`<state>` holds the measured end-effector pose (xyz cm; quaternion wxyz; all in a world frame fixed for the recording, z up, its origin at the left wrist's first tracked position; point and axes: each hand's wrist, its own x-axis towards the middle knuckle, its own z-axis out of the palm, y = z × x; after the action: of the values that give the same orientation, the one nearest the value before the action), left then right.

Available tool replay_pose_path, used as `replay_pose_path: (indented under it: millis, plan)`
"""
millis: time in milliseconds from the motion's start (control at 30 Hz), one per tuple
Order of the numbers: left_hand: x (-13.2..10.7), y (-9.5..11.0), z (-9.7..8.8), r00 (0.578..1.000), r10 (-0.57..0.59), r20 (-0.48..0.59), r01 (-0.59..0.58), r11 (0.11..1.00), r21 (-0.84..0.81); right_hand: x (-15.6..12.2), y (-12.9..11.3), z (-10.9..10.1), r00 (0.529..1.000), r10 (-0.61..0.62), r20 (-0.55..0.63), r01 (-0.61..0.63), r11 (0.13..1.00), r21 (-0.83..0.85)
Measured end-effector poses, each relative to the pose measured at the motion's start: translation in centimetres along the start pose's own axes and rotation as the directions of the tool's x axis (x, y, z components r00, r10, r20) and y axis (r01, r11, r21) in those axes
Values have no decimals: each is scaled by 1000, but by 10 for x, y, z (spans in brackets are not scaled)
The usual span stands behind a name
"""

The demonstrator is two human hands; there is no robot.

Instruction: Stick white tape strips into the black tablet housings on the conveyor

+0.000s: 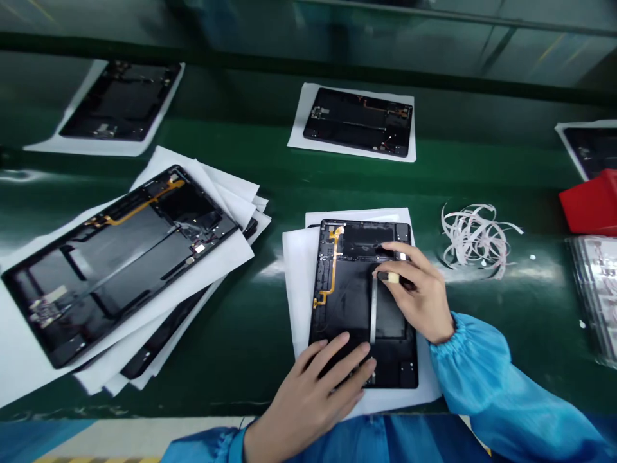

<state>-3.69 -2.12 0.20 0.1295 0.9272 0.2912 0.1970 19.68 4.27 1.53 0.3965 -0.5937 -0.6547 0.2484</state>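
Observation:
A black tablet back housing (344, 321) lies open side up in front of me, with white sheets (299, 276) under it. An orange flex cable (332, 276) runs along its left part, and a pale narrow strip (373, 308) goes down its middle. My left hand (322, 392) rests on the lower part of the housing, fingers spread. Above the strip's upper end, my right hand (419, 289) pinches a small black-and-cream piece (388, 277), whose kind I cannot make out. The forefinger of that hand reaches over the housing's upper right area.
At left, a stack of paper sheets (236, 254) carries another tablet housing (130, 257). Two more housings (120, 99) (359, 122) lie farther back on paper. Curled white strips (477, 238) lie at right, near a red bin (590, 202) and clear trays (595, 289).

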Motion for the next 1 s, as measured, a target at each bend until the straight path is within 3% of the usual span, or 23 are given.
replay_pose_path:
  millis: [367,733,1000]
  plan:
    - [1,-2,3,998,68,-5,-68,997,43,-1,0,7,999,-51,-9,50,990,-134]
    - [-2,5,4,995,77,59,-81,994,76,-2,2,9,997,-74,5,74,991,-115]
    - [2,5,6,999,31,16,-32,997,71,-3,5,10,998,-60,31,63,990,-128]
